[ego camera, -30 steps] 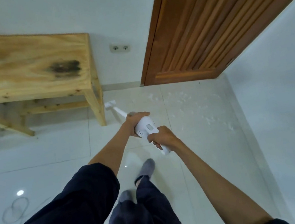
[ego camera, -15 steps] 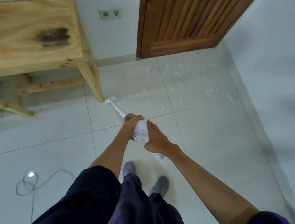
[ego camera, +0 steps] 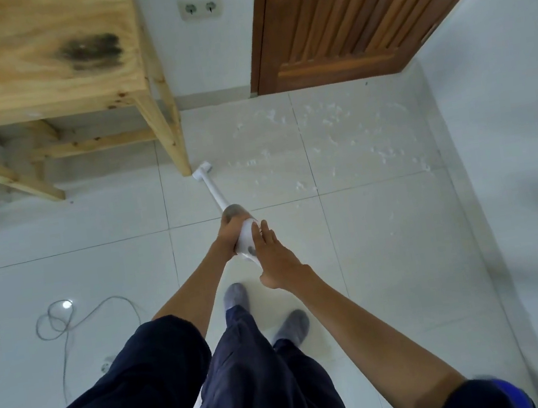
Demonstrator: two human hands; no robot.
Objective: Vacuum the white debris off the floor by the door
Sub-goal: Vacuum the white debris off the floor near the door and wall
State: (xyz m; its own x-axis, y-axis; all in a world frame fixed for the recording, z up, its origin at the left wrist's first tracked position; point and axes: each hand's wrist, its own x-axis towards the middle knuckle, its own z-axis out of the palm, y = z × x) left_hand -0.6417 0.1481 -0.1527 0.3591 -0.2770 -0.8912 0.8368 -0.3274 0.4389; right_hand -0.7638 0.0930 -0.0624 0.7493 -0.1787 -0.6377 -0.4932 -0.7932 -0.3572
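Observation:
I hold a white handheld vacuum (ego camera: 244, 233) with a thin tube; its nozzle (ego camera: 202, 170) rests on the floor beside the wooden table's leg. My left hand (ego camera: 229, 235) grips the vacuum's body from the left. My right hand (ego camera: 273, 255) lies on top of the body with its fingers stretched out rather than curled. White debris (ego camera: 332, 146) is scattered over the tiles in front of the brown wooden door (ego camera: 355, 15), to the right of the nozzle.
A wooden table (ego camera: 33, 64) stands at the upper left, its leg (ego camera: 168, 135) next to the nozzle. A double wall socket (ego camera: 199, 7) sits between table and door. A white wall (ego camera: 510, 135) closes the right side. A cable (ego camera: 66, 318) loops on the floor at left.
The view has tilted down and back from the door. My right hand has loosened from a grip on the vacuum's rear handle to resting flat on its top. The nozzle stays by the table leg.

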